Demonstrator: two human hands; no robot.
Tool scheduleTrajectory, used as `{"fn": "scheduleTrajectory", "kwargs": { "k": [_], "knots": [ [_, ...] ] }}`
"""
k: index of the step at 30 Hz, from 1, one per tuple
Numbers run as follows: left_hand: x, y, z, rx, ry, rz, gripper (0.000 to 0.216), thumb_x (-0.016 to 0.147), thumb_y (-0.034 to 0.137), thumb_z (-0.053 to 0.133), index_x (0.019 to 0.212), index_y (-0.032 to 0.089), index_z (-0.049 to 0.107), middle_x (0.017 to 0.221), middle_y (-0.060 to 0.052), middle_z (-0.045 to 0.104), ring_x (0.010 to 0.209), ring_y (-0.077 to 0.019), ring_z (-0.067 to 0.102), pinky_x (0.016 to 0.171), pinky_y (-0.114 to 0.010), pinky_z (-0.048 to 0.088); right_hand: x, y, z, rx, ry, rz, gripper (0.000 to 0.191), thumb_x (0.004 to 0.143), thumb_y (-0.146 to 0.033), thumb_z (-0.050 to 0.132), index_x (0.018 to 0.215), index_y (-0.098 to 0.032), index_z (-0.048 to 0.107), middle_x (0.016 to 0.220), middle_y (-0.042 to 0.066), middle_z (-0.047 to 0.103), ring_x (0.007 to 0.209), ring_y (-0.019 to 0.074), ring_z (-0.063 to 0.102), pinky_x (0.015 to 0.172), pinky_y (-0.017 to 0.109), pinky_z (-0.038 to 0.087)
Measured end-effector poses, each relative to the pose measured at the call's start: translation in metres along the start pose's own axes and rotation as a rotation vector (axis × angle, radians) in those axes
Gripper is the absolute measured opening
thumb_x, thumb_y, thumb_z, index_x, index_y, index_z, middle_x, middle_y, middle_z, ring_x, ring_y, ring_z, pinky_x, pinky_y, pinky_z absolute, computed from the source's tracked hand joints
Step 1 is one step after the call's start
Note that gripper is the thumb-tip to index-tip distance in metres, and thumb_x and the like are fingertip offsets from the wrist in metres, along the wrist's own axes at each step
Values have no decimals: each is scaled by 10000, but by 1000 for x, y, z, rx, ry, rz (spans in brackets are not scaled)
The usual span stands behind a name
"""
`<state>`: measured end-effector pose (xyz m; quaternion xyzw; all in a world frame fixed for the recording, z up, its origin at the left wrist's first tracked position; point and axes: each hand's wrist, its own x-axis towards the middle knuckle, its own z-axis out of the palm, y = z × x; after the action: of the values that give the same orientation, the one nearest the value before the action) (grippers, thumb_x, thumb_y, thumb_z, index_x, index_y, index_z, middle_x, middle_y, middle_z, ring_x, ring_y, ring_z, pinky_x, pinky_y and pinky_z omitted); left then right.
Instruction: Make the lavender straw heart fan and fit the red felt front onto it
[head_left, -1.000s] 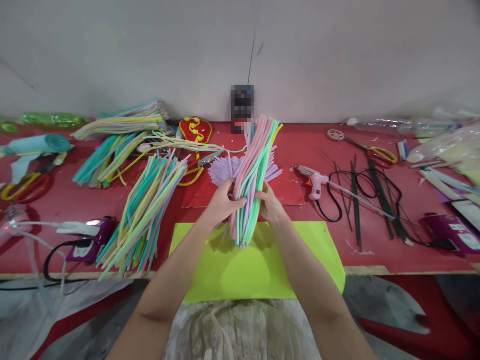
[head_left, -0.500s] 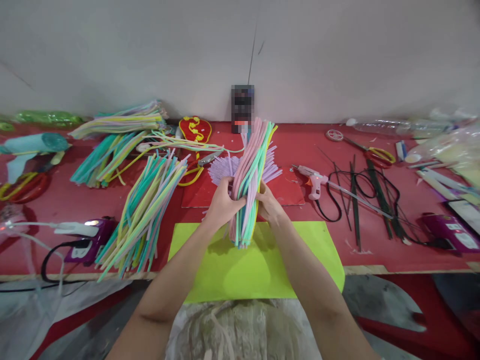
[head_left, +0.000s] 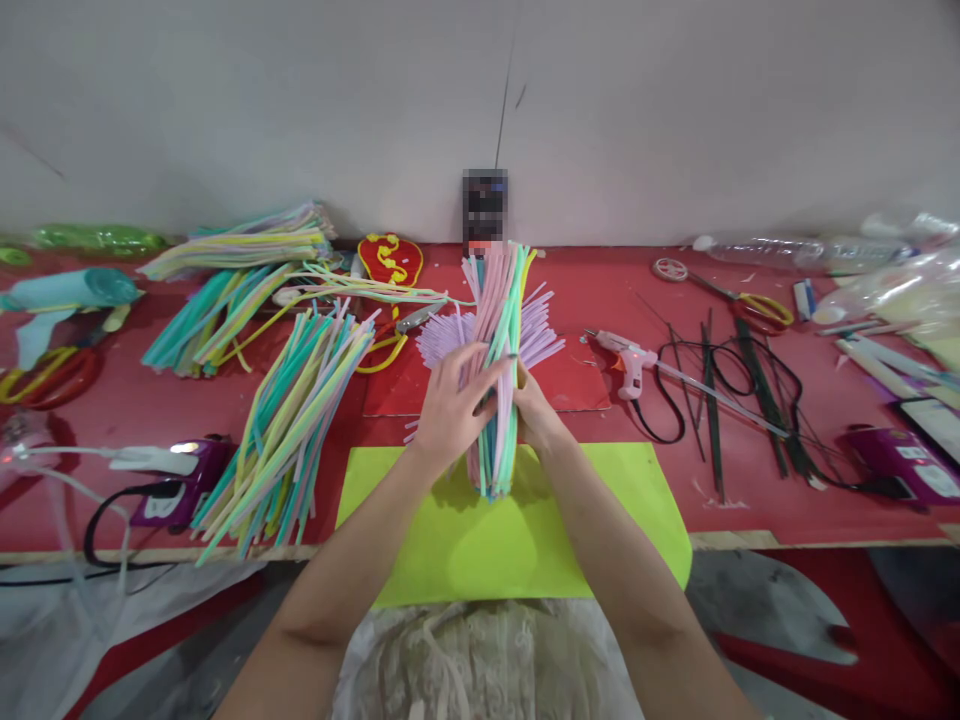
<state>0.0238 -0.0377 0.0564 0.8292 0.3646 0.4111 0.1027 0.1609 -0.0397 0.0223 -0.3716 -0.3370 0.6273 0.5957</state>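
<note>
At the frame's centre, the left hand (head_left: pixel 452 408) and right hand (head_left: pixel 535 410) clamp the stem bundle (head_left: pixel 496 318) from either side. Gathering and evening it seems in hand; the next move likely calls for steady grip while aligning ends.

At the frame's centre, the multicoloured bundle (head_left: pixel 505 398) hides part of the right hand (head_left: pixel 535 408) and the middle of the lilac stems (head_left: pixel 446 338). Above, the dark upright object (head_left: pixel 484 208) is blurred into blocks. The right edge crops the clear plastic bag (head_left: pixel 911 285), the left a blurred pinkish device (head_left: pixel 28 442).
</note>
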Motion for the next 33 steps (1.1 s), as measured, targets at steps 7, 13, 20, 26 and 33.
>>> {"fn": "scheduleTrajectory", "kwargs": {
  "k": [7,13,20,26,33],
  "knots": [
    [5,-9,-11,-9,-232,185,232,923,235,459,1021,295,661,1242,-31,584,1211,-194,493,1013,-377,380,2,5,1,3,36,-33,559,561,-361,801,1060,-285,559,1039,-4,670,908,179,653,781,299,559],
    [5,-14,-12,8,-241,234,181,923,230,468,976,241,641,1224,-45,615,1172,-187,547,969,-365,436,5,10,-1,47,62,-41,575,590,-314,788,1112,-294,548,1054,-13,663,924,163,646,796,271,545],
    [-1,-10,-3,-253,-104,205,222,932,163,415,1099,205,555,1263,-77,608,1257,-172,497,1038,-373,441,0,2,6,92,48,51,489,618,-322,761,1067,-281,572,929,-34,673,741,116,640,659,209,530],
    [-2,-4,-2,-537,-36,-109,254,943,266,416,1121,235,595,1316,-59,573,1236,-184,519,1050,-356,425,-2,-6,9,104,65,68,529,630,-279,761,1113,-300,547,842,-52,663,639,108,629,616,225,539],
    [2,-5,-2,-848,-8,-305,306,933,394,420,1019,217,654,1212,-53,644,1221,-234,529,1053,-406,404,-2,-7,11,79,136,84,629,610,-267,778,1180,-312,515,817,-52,648,586,112,592,557,246,515]
  ]
}}
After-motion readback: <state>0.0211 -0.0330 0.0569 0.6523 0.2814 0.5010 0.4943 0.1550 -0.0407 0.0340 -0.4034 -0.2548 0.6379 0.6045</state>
